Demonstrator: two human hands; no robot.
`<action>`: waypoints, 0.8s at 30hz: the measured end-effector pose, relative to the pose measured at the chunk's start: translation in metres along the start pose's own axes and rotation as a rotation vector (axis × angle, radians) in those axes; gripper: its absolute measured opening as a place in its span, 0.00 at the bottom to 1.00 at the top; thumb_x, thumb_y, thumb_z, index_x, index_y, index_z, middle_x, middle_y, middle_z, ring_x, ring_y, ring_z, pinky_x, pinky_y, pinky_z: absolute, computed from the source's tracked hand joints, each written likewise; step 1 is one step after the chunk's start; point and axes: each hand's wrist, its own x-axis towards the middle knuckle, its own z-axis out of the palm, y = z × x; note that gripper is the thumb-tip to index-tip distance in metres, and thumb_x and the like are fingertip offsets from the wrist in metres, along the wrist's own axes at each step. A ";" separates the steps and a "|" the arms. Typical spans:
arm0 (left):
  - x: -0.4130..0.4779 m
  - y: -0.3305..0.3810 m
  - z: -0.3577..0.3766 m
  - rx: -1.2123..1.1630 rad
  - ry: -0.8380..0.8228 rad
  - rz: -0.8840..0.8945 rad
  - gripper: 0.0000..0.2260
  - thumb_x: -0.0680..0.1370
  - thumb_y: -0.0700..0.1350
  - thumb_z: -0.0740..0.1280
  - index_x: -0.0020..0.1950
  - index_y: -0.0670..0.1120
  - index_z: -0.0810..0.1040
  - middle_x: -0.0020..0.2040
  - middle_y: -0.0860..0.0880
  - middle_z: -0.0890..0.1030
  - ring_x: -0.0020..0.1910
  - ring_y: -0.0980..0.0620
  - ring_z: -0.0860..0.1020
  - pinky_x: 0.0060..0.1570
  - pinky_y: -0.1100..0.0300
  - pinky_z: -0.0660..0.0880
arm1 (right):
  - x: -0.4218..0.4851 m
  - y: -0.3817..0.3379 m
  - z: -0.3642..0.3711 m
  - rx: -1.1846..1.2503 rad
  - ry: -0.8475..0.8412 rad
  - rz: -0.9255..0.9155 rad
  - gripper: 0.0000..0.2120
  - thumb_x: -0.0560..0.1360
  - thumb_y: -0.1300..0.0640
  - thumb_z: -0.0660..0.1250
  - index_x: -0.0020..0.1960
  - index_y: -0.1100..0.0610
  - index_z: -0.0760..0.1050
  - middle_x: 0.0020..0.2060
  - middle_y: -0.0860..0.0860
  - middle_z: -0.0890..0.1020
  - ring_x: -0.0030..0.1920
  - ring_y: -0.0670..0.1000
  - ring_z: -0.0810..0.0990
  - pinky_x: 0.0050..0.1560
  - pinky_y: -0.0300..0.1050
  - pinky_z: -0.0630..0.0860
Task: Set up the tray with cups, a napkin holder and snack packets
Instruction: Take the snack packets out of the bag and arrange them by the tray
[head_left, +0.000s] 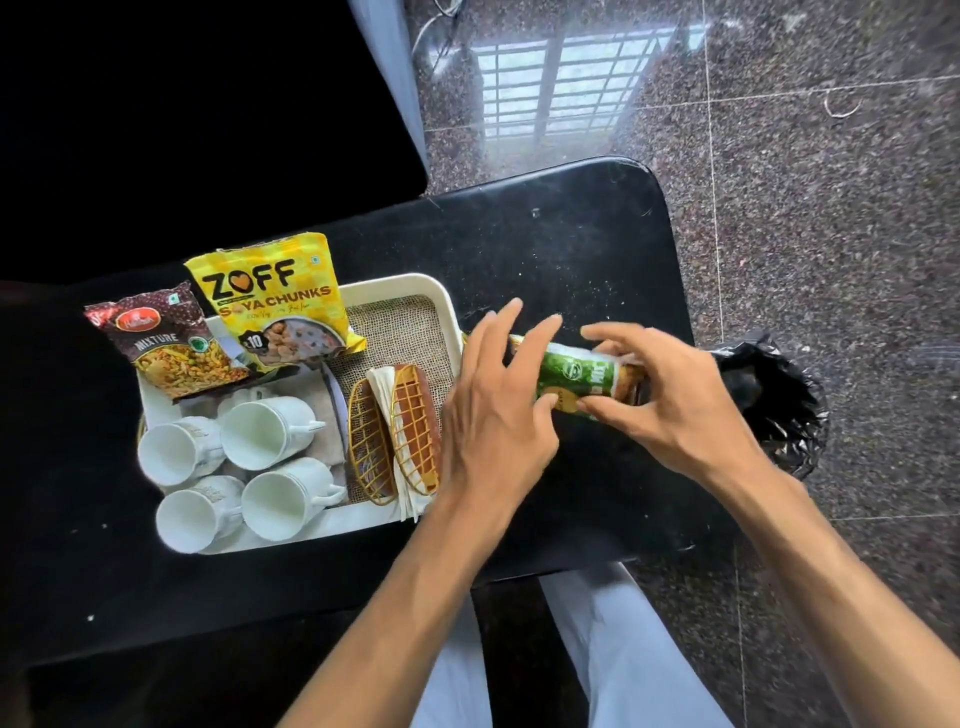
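Note:
A white tray (400, 287) with a burlap liner sits on the black table. Several white cups (262, 434) lie on their sides in its left half. A gold wire napkin holder (395, 434) with white napkins stands in the tray's right half. A yellow soya chunks packet (275, 306) and a brown mixture packet (166, 340) lean over the tray's far-left edge. Just right of the tray, a green biscuit packet (576, 376) is held above the table. My right hand (660, 395) grips its right end. My left hand (493, 410) touches its left end with fingers spread.
The black table (571, 249) ends close to the right of my hands. A bin lined with a black bag (774, 400) stands on the granite floor beside that edge. A black chair (208, 130) is behind the table at the upper left.

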 end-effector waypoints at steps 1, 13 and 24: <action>0.004 -0.004 -0.011 0.042 -0.035 0.062 0.31 0.73 0.43 0.76 0.75 0.52 0.72 0.78 0.47 0.70 0.78 0.45 0.66 0.72 0.52 0.68 | 0.004 -0.007 -0.002 0.018 0.008 -0.042 0.32 0.65 0.58 0.81 0.66 0.53 0.76 0.50 0.47 0.82 0.48 0.43 0.80 0.52 0.31 0.75; 0.026 -0.067 -0.084 -0.347 0.128 -0.140 0.16 0.72 0.48 0.79 0.58 0.49 0.82 0.50 0.55 0.86 0.48 0.60 0.83 0.52 0.68 0.79 | 0.042 -0.079 0.037 0.409 0.201 0.070 0.29 0.69 0.45 0.79 0.66 0.52 0.75 0.56 0.45 0.84 0.53 0.41 0.84 0.57 0.40 0.81; 0.035 -0.112 -0.078 -0.470 0.238 -0.418 0.10 0.80 0.42 0.69 0.59 0.43 0.84 0.45 0.55 0.81 0.48 0.50 0.81 0.56 0.52 0.79 | 0.092 -0.109 0.122 0.267 0.212 0.127 0.21 0.73 0.46 0.75 0.63 0.52 0.78 0.55 0.44 0.84 0.53 0.40 0.82 0.57 0.38 0.79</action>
